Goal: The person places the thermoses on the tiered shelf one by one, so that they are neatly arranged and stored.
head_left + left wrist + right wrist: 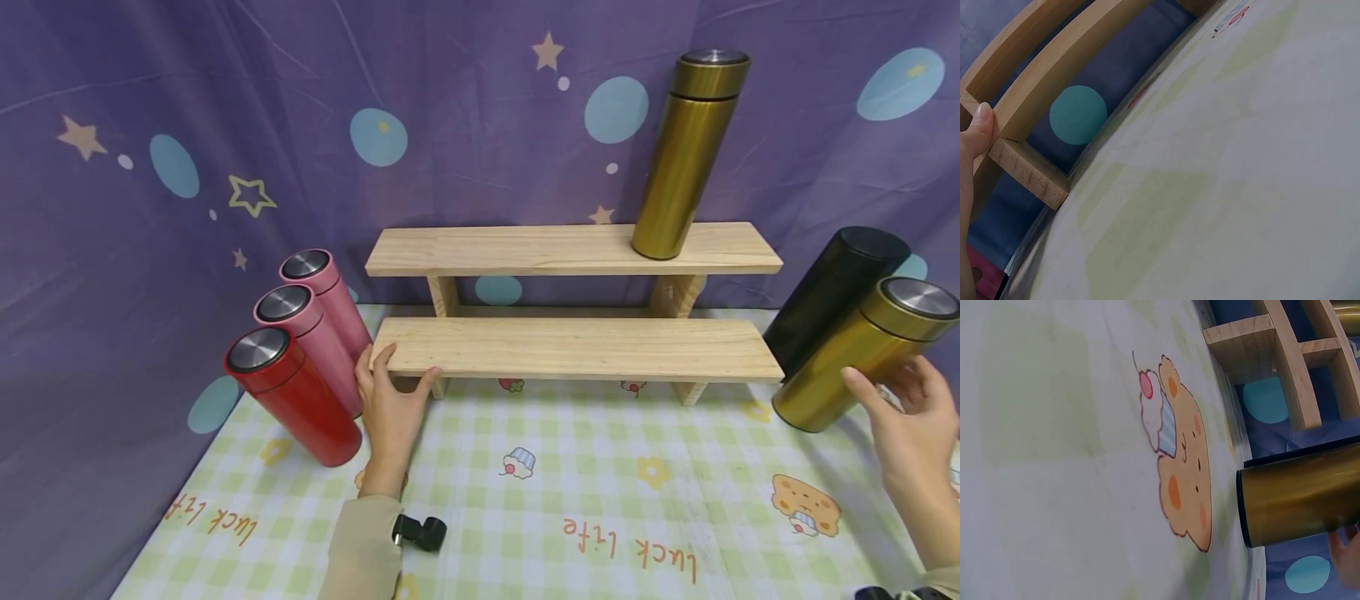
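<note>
My left hand holds the left front corner of the lower board of a wooden shelf, its thumb on the front edge. At the right, my right hand holds a gold thermos, thumb across its front and fingers at its right side. In the right wrist view the fingers meet the side of this thermos; their tips are partly hidden. The base of the thermos is at the tabletop. Another gold thermos stands on the upper board, towards its right end.
A black thermos stands behind the gold one at right. Left of the shelf stand a red thermos and two pink thermoses. A checked cloth covers the table, and a purple curtain hangs behind.
</note>
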Demonstrator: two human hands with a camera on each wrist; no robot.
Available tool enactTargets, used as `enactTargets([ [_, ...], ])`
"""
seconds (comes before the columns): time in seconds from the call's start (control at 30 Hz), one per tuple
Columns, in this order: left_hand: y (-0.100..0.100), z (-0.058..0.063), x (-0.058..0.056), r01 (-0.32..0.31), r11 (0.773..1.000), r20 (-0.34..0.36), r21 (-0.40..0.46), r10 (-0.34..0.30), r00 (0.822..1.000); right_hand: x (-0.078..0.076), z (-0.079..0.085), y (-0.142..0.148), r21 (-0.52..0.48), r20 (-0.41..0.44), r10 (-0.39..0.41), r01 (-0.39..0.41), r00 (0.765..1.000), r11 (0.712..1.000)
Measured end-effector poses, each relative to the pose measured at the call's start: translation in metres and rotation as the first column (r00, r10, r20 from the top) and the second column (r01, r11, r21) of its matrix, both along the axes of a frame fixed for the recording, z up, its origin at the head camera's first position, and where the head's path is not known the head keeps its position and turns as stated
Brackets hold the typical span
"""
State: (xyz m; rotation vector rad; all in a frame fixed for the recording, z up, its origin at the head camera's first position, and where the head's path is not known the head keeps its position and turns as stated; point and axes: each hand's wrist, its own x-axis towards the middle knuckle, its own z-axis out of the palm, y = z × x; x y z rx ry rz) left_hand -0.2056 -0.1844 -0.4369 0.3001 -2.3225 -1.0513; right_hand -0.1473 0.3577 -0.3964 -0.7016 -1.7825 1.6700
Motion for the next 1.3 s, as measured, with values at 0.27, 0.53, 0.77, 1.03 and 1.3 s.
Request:
enactTargets([
  [0.27,-0.0001,-0.0002,-0.0007,0.003,1.000,0.000,0.002,-0.003,1.000,-0.0046,0.0002,-0.0033,0.085,0.089,0.006,-0.014,0.996,0.996],
  [0.53,-0.0004,0.0003,-0.0002,0.002,1.000,-0.004,0.000,-0.002,1.000,-0.0058,0.0033,-0.0035,0.146,0.119,0.046,-0.064,0.992,0.987],
  [0.77,-0.0003,0.0013,-0.0002,0.005,1.000,-0.001,0.002,-0.005,1.000,-0.0068,0.0029,-0.0027,0.153,0.139,0.024,-0.046,0.990,0.987],
  [1.03,-0.0002,0.0013,-0.0003,0.003,1.000,0.000,-0.001,-0.003,1.000,-0.0069,0.0020,-0.0014,0.152,0.166,0.025,-0.050,0.986,0.987],
  [1.3,-0.0002,0.0002,0.0005,0.001,1.000,0.005,-0.002,-0.001,1.000,-0.0026,0.0023,-0.0004,0.109,0.156,-0.004,-0.013,0.988,0.994],
])
